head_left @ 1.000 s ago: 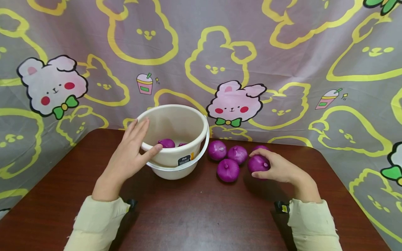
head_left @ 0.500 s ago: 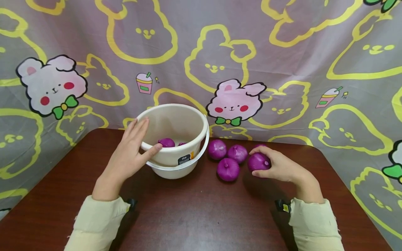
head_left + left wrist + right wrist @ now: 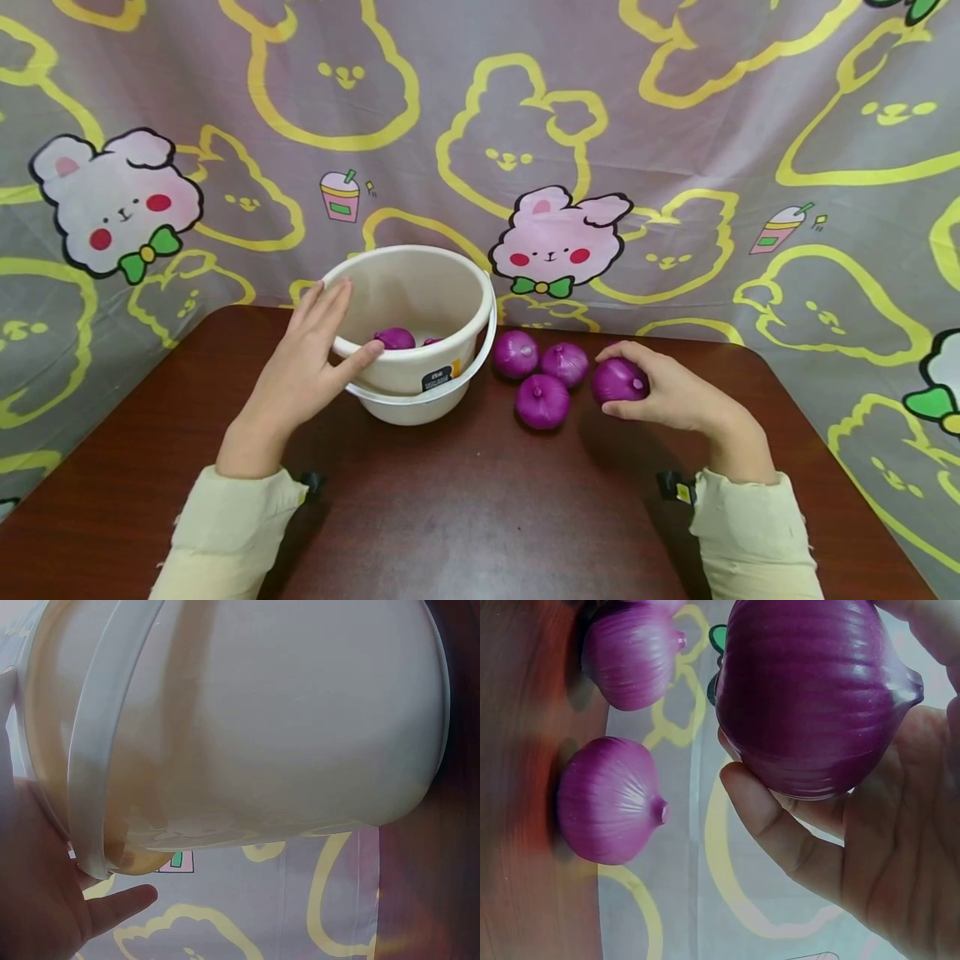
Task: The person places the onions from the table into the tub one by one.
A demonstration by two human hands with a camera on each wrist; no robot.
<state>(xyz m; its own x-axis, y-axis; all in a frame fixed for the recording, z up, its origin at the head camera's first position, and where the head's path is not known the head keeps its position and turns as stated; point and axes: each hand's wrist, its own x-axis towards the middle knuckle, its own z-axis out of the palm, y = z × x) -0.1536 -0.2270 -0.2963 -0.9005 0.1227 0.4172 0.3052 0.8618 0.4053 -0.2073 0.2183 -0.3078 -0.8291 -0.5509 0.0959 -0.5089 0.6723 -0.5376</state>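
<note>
My left hand rests on the left rim of a cream bucket, fingers fairly straight and thumb along the front rim. In the left wrist view, the bucket's wall and white handle fill the frame beside the hand. My right hand holds a purple onion between thumb and fingers, raised off the table in the right wrist view. Left of it, three more onions sit close together. Inside the bucket lies an onion, with a sliver of another beside it.
A dark brown wooden table carries everything. Behind it hangs a grey patterned curtain with yellow outlines and rabbit faces. The bucket's handle hangs down on its front right side. A purple edge shows behind the held onion.
My right hand has lifted the onion slightly, and it now hides more of the onion behind it. The left hand keeps its place on the bucket. The head view has shifted a little.
</note>
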